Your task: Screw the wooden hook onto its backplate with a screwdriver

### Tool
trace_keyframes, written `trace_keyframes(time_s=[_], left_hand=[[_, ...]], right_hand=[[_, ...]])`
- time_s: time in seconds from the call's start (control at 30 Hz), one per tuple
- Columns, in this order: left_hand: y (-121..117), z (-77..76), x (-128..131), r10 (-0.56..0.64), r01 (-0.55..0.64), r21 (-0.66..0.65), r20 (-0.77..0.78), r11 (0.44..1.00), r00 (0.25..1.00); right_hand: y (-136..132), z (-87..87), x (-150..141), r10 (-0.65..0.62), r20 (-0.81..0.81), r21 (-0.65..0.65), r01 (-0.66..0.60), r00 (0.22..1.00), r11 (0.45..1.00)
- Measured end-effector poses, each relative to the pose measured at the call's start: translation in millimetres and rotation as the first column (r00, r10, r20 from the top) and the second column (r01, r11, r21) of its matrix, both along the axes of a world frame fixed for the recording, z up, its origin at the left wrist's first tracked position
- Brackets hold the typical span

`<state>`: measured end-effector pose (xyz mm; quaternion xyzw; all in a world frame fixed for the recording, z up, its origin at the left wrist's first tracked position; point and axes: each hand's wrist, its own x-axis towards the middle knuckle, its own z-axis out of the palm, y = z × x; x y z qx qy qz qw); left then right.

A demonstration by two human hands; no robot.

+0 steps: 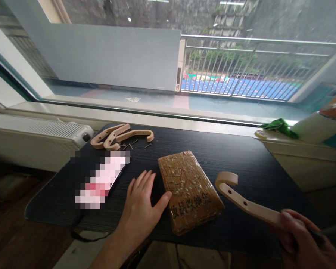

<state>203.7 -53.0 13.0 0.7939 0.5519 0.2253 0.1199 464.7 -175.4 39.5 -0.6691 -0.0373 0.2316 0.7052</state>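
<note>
My left hand [141,203] lies with fingers spread on the dark table, its thumb at the left edge of a tape-wrapped cardboard block [189,186] with printed characters and many small punctures. In my right hand [304,237] is the straight end of a pale wooden hook [249,205], raised at the table's right side. Its curved end points left, and two dark screw holes show along it. Farther back lie several similar wooden hooks [136,133] in a loose pile. Beside them several screws [130,146] are scattered.
A pixelated pink-and-white item [103,181] lies on the left of the black table [235,153], with a dark strap [86,237] hanging at the front edge. A radiator [42,130] stands at left. On the sill at right are a green cloth [281,127] and a white container [316,125].
</note>
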Motion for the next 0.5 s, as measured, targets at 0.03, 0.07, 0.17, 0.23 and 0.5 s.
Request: trace_keyframes(time_s=[0.03,0.07,0.17,0.23,0.5], left_hand=[[-6,-2.0,0,-0.011,0.011,-0.017,-0.019,1.0,1.0],[-12,-3.3,0,-0.031,0.03,-0.042,-0.028,0.999,0.999],[-19,-1.0,6,-0.077,0.079,-0.123,0.027,0.989,0.997],[-20,5.8,14,-0.064,0.092,-0.176,0.158,0.98,0.985],[-24,35.4,31,0.173,0.172,-0.386,0.71,0.906,0.683]], right_hand=[[6,0.8,-4,0.024,-0.023,0.021,-0.024,0.999,1.0],[14,1.2,-9,0.071,-0.045,0.061,-0.068,0.996,0.996],[39,-0.4,-32,0.23,-0.175,0.164,-0.202,0.957,0.966],[54,-2.8,-48,0.354,-0.244,0.229,-0.302,0.903,0.926],[62,-15.3,-77,0.39,-0.348,0.313,-0.286,0.852,0.905]])
